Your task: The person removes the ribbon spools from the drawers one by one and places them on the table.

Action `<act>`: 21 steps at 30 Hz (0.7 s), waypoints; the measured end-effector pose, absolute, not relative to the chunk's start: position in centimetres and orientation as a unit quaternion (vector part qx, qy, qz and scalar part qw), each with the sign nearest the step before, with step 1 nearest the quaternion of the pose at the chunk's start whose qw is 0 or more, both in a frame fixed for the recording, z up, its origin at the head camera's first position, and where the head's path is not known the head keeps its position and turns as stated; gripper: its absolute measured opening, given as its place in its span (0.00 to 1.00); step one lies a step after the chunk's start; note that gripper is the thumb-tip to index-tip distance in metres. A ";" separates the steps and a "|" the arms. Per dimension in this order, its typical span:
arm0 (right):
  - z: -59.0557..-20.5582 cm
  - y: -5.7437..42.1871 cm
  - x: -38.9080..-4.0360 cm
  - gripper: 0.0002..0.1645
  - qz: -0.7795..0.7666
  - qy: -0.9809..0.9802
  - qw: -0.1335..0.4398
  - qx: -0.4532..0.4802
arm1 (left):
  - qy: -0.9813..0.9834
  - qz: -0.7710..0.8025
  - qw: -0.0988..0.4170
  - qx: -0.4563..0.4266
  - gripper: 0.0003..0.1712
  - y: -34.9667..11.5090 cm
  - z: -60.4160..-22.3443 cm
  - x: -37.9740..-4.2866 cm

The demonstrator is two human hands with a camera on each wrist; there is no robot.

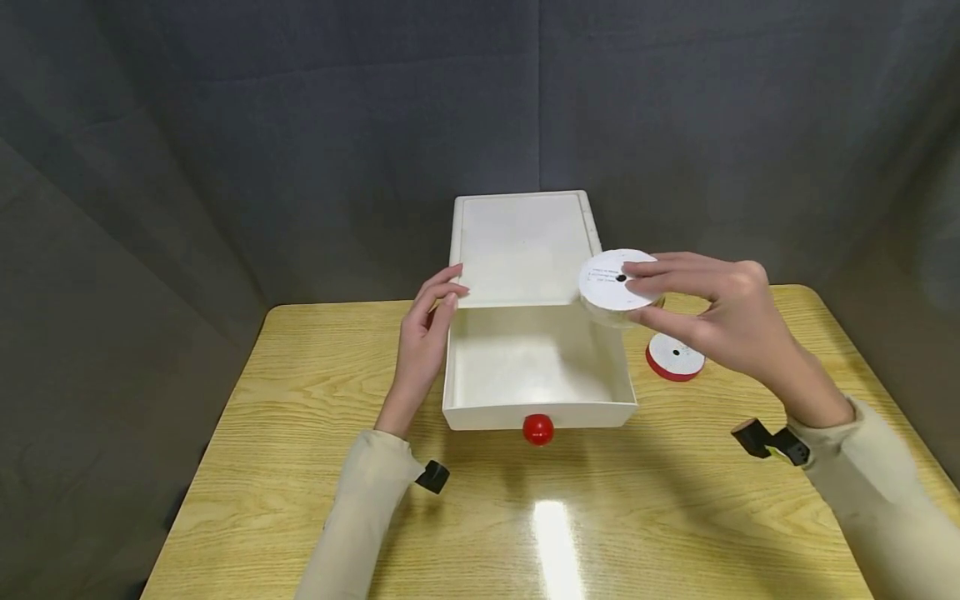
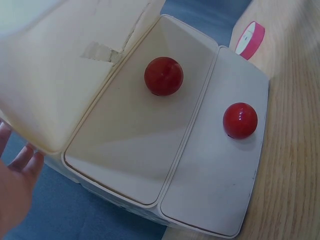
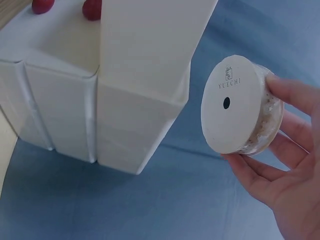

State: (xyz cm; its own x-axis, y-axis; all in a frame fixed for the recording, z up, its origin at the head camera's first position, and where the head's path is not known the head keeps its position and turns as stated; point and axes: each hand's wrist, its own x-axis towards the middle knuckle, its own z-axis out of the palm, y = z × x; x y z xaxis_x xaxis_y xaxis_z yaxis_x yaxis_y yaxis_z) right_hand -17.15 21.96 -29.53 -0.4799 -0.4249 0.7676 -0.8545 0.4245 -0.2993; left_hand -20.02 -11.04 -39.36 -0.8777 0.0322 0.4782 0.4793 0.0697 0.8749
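Note:
A white drawer unit (image 1: 525, 242) stands at the table's back edge with its top drawer (image 1: 540, 416) pulled out, a red knob (image 1: 537, 429) on the front. My left hand (image 1: 423, 337) touches the unit's left side near the drawer opening, fingers fairly straight. In the left wrist view its fingertips (image 2: 25, 157) lie along the white edge. Between thumb and fingers, my right hand (image 1: 712, 308) holds a ribbon spool (image 3: 232, 105) by its rim. That spool has a white printed face and pale, lacy ribbon, and is raised beside the drawer's right back corner.
A red ribbon spool (image 1: 676, 357) lies flat on the wooden table (image 1: 300, 450), right of the drawer. Two lower drawer fronts (image 2: 135, 135) with red knobs show in the left wrist view. A dark curtain (image 1: 337, 150) hangs behind the table.

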 end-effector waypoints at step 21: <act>-33.7 28.2 -19.7 0.18 0.307 -0.827 0.398 0.253 | -0.712 -0.659 0.170 -0.176 0.14 -11.0 -39.3 -20.0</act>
State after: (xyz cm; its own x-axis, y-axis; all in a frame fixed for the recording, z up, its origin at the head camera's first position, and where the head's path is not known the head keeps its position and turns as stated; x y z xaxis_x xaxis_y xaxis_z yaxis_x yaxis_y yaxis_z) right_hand -19.74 28.22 -33.70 -0.5560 -0.1742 0.8127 -0.6619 0.6842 -0.3061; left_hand -20.02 -10.98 -39.32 -0.8804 0.0264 0.4735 0.4742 0.0709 0.8776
